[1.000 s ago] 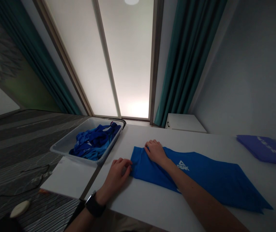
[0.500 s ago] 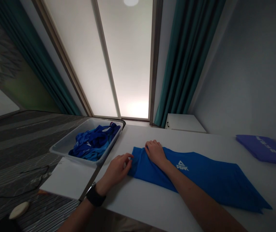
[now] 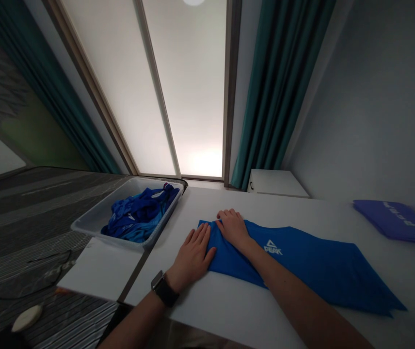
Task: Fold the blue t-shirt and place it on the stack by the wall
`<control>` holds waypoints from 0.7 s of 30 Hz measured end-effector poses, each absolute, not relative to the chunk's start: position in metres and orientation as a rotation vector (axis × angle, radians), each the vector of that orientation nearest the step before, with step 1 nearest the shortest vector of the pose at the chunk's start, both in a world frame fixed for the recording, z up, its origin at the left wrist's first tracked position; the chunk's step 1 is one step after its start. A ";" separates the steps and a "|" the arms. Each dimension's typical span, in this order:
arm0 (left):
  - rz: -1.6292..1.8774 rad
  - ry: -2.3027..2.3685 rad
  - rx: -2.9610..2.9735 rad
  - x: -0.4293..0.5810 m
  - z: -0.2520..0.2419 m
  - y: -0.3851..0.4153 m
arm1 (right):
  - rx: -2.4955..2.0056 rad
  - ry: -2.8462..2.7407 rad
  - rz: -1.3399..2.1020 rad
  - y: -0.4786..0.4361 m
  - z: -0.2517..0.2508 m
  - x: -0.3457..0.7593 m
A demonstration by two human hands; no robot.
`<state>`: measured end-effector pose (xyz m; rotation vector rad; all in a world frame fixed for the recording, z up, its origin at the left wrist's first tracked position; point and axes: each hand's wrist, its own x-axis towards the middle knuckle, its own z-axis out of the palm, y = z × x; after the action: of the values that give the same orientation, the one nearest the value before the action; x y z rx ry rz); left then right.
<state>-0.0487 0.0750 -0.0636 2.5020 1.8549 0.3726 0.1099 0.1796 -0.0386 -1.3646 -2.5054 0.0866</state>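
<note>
From the head camera, the blue shirt (image 3: 302, 266) lies folded lengthwise across the white table (image 3: 229, 315), running from just right of centre toward the lower right, with its white PEAK logo (image 3: 273, 247) facing up. The left hand (image 3: 192, 259) lies flat at the shirt's left end, its fingers slightly spread and pointing up the frame, with the thumb on the cloth. A black watch (image 3: 164, 289) sits on that wrist. The right hand (image 3: 232, 229) rests on the shirt's upper edge, its fingers (image 3: 225, 215) curled and close together; whether they pinch the cloth is hard to tell.

An open palm with spread fingers looks best here, as it presses evenly, and the edges should stay lined up while the cloth is smoothed.

To the left, a grey bin (image 3: 84, 225) holds a heap of blue clothes (image 3: 138, 215). At the right, a folded purple garment (image 3: 396, 220) lies on the table. A white cabinet (image 3: 276, 183) stands beyond, beside a teal curtain (image 3: 283, 97).
</note>
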 end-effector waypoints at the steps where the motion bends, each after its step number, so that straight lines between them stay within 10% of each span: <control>1: 0.366 1.857 2.510 -0.049 -0.063 0.074 | -1.363 -2.511 0.108 0.183 -0.037 0.113; 21: 0.398 1.828 2.560 -0.050 -0.059 0.074 | -1.381 -2.624 0.157 0.210 -0.025 0.149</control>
<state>-0.0504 0.0740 -0.0586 2.5598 1.8275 0.3975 0.1487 0.2099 -0.0252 -1.3808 -2.6236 0.1571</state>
